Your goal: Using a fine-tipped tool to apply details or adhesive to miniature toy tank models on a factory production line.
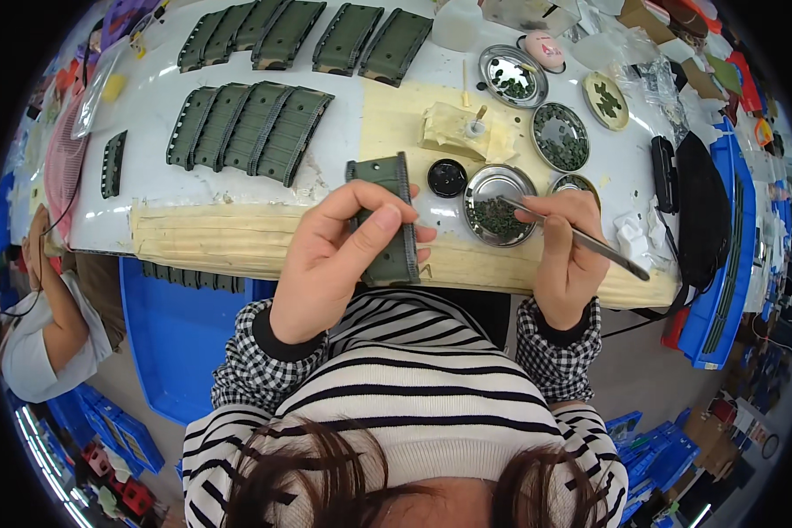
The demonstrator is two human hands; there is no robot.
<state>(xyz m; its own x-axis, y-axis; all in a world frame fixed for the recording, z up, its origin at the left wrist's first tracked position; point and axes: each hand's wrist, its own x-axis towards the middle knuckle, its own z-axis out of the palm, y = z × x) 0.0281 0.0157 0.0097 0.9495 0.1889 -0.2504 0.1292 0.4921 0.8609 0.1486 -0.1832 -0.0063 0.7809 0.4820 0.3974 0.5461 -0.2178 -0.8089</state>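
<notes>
My left hand [348,251] is closed around a dark green rectangular panel with ribbed edges [387,238], held above the table's near edge. Between the fingers of my right hand [568,246] are metal tweezers [607,255], their tips over a round metal dish [477,187] of small dark green pieces [497,216]. Whether the tips grip a piece is too small to tell. Beside that dish stands a small black pot [447,178]. More dishes of green pieces lie beyond it, among them a steel dish [561,138] and a cream dish [605,100].
Rows of similar green panels [246,132] lie at the left and back of the table [343,114]. A tape-covered block [466,130] stands behind the black pot. A blue bin [176,343] is below the table's edge. At far left is another person's arm [57,299].
</notes>
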